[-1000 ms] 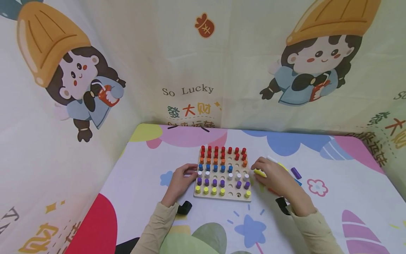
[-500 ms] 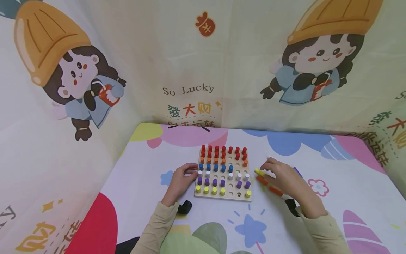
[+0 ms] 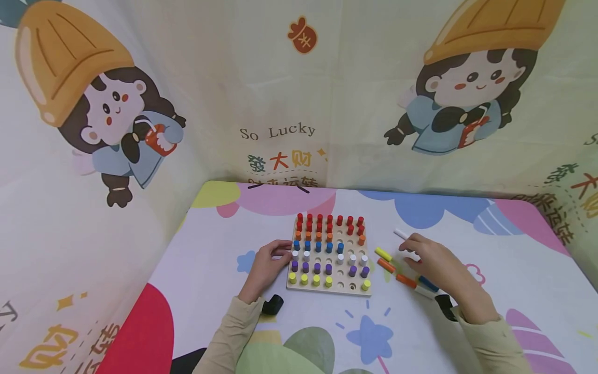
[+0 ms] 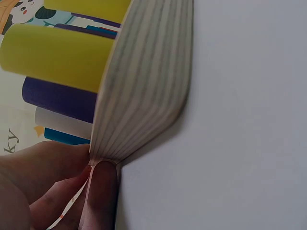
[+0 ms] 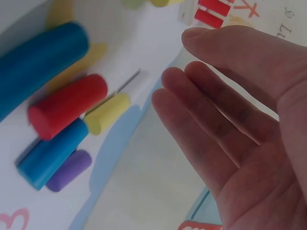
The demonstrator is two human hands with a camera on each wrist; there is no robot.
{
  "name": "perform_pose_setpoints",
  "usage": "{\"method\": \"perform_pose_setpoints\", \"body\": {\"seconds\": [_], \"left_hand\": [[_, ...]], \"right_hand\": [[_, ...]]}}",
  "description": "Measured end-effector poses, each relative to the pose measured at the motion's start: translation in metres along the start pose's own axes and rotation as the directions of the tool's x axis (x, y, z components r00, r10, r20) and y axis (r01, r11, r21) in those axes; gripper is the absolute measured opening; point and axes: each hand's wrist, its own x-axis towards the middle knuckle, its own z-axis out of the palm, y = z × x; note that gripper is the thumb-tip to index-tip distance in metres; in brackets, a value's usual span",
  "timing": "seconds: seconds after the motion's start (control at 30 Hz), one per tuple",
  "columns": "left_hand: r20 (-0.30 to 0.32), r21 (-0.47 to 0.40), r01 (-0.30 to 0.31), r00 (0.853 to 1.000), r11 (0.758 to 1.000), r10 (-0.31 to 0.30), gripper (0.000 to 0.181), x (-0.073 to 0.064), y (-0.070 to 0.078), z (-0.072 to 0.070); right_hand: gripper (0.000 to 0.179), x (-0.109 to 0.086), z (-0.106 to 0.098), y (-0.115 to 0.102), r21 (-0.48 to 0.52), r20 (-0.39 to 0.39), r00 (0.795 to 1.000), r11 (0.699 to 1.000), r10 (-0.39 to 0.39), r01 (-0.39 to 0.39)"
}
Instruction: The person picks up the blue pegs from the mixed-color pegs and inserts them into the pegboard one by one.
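A wooden pegboard [image 3: 329, 292] with rows of coloured pegs lies on the table in the head view. At its left edge my left hand [image 3: 269, 266] holds it by the side. The left wrist view shows the fingers [image 4: 102, 184] against the striped wooden edge [image 4: 148, 72], beside yellow, purple, white and blue pegs. My right hand [image 3: 436, 267] hovers over loose pegs to the right, fingers spread and nothing held. Around it lie a yellow peg [image 3: 383, 254], two orange ones [image 3: 385, 266], a white peg [image 3: 401, 234] and a blue peg [image 3: 428, 284]. In the right wrist view a red peg [image 5: 67, 106] lies among blue ones.
A patterned cloth [image 3: 210, 291] covers the table, and a printed curtain [image 3: 280, 93] rises behind it. Also loose in the right wrist view are a purple peg [image 5: 69, 170] and a yellow peg [image 5: 109, 113]. Several board holes hold no peg.
My right hand has drawn away from the board to the right, uncovering the yellow and orange pegs. My left hand has stayed at the board's edge.
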Motion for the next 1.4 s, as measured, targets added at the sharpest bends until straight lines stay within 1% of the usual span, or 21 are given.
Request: {"method": "perform_pose_setpoints", "body": {"seconds": [0.27,0.47,0.7,0.93,1.2,1.4], "left_hand": [[-0.001,0.005,0.002,1.000,1.000,-0.002,0.031,-0.001,0.000,-0.001],[-0.002,0.000,-0.009,1.000,1.000,0.009,0.030,0.000,0.000,0.000],[-0.005,0.001,-0.005,1.000,1.000,0.005,0.031,-0.001,0.002,0.000],[-0.005,-0.001,0.001,1.000,1.000,-0.001,0.031,-0.001,0.002,-0.001],[-0.003,-0.006,0.001,1.000,1.000,-0.001,0.031,-0.001,0.002,0.000],[-0.004,-0.001,-0.007,1.000,1.000,0.007,0.031,-0.001,0.002,-0.001]], "right_hand": [[0.027,-0.008,-0.002,0.009,-0.007,-0.014,1.000,1.000,0.019,-0.019],[0.025,-0.015,-0.003,0.016,-0.017,0.023,0.997,0.997,0.069,-0.069],[0.025,-0.021,-0.003,0.021,-0.008,0.025,0.996,0.996,0.089,-0.089],[0.025,-0.023,-0.002,0.026,-0.008,0.058,0.991,0.993,0.118,-0.117],[0.023,-0.027,0.001,0.032,-0.019,0.032,0.994,0.994,0.104,-0.103],[0.025,-0.029,0.002,0.035,-0.025,0.032,0.993,0.993,0.115,-0.114]]}}
